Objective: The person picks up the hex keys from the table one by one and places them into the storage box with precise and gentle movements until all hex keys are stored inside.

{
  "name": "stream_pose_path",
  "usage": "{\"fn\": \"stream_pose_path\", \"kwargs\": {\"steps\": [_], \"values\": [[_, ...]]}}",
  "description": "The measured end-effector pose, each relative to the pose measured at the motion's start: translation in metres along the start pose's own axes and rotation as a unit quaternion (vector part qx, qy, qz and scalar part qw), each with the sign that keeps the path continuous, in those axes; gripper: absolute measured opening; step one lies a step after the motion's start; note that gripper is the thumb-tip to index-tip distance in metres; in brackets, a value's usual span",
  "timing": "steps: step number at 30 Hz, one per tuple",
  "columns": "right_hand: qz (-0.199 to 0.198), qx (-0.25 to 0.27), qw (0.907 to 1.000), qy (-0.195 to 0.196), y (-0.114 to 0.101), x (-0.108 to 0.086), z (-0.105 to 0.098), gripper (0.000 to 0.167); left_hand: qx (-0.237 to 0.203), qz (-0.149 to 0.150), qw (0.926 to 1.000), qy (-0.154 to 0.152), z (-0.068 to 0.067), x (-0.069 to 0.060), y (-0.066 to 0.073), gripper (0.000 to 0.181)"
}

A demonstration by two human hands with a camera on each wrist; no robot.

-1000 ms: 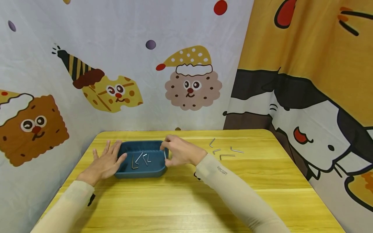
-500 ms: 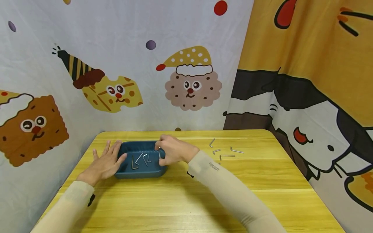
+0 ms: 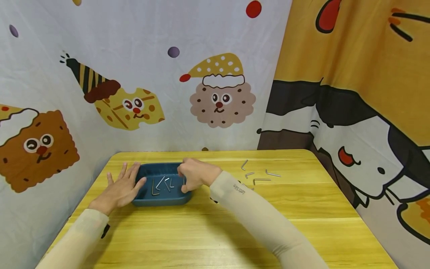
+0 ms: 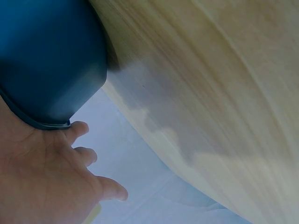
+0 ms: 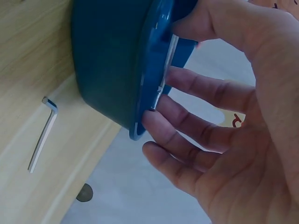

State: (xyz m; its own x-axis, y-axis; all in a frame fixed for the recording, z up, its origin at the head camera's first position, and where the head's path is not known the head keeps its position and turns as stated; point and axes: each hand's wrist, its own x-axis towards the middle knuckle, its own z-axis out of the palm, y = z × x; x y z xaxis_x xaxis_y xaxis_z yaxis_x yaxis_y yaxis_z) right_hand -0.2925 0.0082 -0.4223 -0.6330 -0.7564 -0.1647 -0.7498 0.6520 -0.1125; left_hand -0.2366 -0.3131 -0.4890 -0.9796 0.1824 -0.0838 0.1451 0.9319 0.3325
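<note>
The blue tray (image 3: 161,202) stands at the left of the table, several L-shaped hex keys (image 3: 153,186) lying in its left and middle part. Fingers spread, the left hand (image 3: 117,188) rests against the tray's left side; the left wrist view has this hand (image 4: 46,177) touching the tray's rim (image 4: 51,125). Over the tray's right end is the right hand (image 3: 199,175). In the right wrist view the right hand (image 5: 224,126) pinches a silver hex key (image 5: 171,56) between thumb and fingers, just inside the tray wall (image 5: 110,51).
Several loose hex keys (image 3: 262,179) lie on the table (image 3: 215,228) right of the tray, one partly hidden by the right sleeve. In the right wrist view a hex key (image 5: 43,137) lies beside the tray. Behind the table hangs a printed cloth (image 3: 147,63).
The right hand has moved left from the tray's right rim to just over its inside, still pinching the hex key. The left hand and the tray have stayed in place.
</note>
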Motion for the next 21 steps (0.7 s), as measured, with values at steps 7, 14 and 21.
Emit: {"fn": "stream_pose_path", "kwargs": {"steps": [7,14,21], "values": [[0.001,-0.018,0.9998,-0.009,-0.006,0.004,-0.002,0.05,0.001,0.001,1.0,0.0,-0.002,-0.002,0.002,0.096],[-0.007,-0.03,0.9993,-0.02,-0.01,0.013,-0.002,0.046,0.001,0.002,1.0,0.0,-0.001,-0.002,0.001,0.096],[-0.005,-0.037,0.9992,-0.014,-0.013,0.016,-0.003,0.05,0.001,0.002,1.0,0.002,-0.001,-0.001,0.001,0.096]]}}
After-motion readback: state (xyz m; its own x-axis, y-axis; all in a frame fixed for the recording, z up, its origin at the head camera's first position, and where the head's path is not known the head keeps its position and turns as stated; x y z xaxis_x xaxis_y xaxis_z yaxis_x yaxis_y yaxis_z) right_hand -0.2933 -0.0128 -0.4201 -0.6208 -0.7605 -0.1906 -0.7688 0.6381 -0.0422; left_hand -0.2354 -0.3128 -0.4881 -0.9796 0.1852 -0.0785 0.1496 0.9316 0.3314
